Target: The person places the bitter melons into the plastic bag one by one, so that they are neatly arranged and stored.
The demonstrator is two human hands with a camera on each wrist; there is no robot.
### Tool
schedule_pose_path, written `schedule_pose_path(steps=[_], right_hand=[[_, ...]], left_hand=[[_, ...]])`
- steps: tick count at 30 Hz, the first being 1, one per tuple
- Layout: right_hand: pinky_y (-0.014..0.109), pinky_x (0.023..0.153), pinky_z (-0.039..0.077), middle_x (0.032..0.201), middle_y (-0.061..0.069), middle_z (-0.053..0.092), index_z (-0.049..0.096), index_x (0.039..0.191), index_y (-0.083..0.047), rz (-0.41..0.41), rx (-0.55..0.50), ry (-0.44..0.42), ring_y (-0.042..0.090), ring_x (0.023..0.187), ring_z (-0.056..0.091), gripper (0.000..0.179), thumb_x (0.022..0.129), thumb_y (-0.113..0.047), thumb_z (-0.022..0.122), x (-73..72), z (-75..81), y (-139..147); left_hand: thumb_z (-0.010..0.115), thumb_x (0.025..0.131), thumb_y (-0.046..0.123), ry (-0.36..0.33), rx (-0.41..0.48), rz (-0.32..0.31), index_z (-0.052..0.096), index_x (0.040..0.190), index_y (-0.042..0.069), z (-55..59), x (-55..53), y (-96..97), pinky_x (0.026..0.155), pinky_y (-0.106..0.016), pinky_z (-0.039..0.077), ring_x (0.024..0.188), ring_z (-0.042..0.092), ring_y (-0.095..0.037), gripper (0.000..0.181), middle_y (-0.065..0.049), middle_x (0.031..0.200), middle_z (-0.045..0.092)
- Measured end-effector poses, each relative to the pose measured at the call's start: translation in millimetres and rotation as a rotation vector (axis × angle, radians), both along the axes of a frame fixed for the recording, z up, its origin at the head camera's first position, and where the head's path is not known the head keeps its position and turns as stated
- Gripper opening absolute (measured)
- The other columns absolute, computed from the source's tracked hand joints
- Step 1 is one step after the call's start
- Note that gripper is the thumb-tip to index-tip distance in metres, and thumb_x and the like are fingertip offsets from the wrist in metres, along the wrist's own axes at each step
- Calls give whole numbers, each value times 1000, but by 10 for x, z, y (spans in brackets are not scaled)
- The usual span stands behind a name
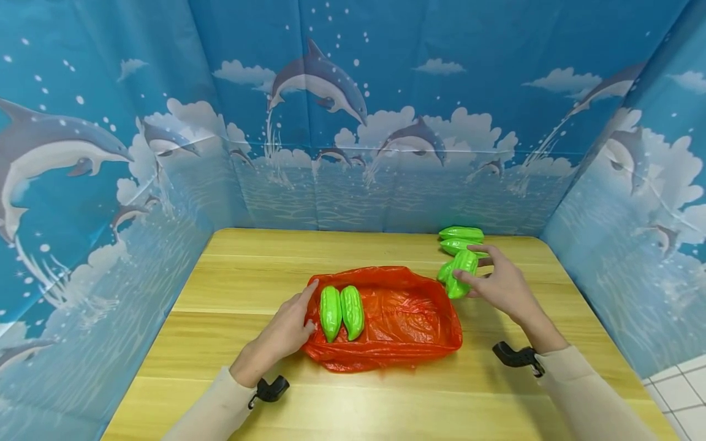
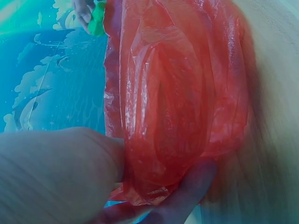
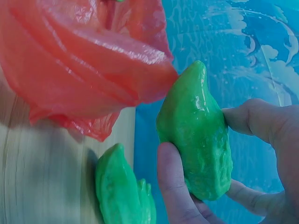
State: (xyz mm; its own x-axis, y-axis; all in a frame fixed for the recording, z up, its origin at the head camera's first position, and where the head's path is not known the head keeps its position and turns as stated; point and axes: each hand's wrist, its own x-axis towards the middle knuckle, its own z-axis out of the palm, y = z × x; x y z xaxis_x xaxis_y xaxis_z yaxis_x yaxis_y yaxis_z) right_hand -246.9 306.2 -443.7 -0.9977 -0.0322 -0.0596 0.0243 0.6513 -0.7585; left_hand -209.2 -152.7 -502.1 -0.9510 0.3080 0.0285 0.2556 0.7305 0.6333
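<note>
An open red plastic bag lies on the table, with two green bitter melons, a left one and a right one, side by side in its left part. My left hand holds the bag's left rim; in the left wrist view, the red film stands between its fingers. Beyond the bag's right end, my right hand grips another green bitter melon between thumb and fingers, raised beside the rim. Below it, another bitter melon shows on the table, partly covered in the head view.
Two more bitter melons, a far one and a nearer one, lie at the back right of the wooden table. A blue dolphin-print curtain encloses the table's back and sides.
</note>
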Motion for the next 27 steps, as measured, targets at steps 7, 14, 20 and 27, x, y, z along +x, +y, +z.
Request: schedule_pose_path(steps=[7, 14, 20, 27], right_hand=[[52, 88, 73, 168, 39, 50, 33, 183, -11, 28, 2, 1, 33, 93, 88, 97, 109, -53, 81, 23, 65, -128], [45, 83, 73, 164, 34, 54, 37, 181, -15, 54, -28, -1, 31, 95, 85, 94, 108, -49, 84, 49, 129, -282], [48, 84, 73, 161, 33, 55, 38, 181, -15, 98, -26, 32, 38, 103, 84, 91, 109, -47, 84, 57, 175, -372], [44, 81, 71, 164, 34, 55, 40, 180, -16, 125, 0, 40, 32, 93, 86, 89, 108, -45, 85, 53, 211, -474]], left_hand=[[73, 102, -12, 7, 1, -5, 33, 183, 2, 15, -3, -1, 129, -64, 52, 163, 55, -51, 91, -32, 178, 50], [73, 103, -10, -15, -6, 0, 31, 184, 4, 13, -7, -5, 129, -63, 53, 164, 55, -50, 92, -31, 179, 50], [73, 102, -10, -6, -1, -1, 31, 184, 3, -5, -12, 0, 129, -63, 54, 163, 56, -50, 93, -31, 178, 51], [74, 101, -10, 15, -13, -17, 33, 183, 2, -30, -17, -20, 130, -65, 52, 162, 56, -51, 93, -32, 177, 52]])
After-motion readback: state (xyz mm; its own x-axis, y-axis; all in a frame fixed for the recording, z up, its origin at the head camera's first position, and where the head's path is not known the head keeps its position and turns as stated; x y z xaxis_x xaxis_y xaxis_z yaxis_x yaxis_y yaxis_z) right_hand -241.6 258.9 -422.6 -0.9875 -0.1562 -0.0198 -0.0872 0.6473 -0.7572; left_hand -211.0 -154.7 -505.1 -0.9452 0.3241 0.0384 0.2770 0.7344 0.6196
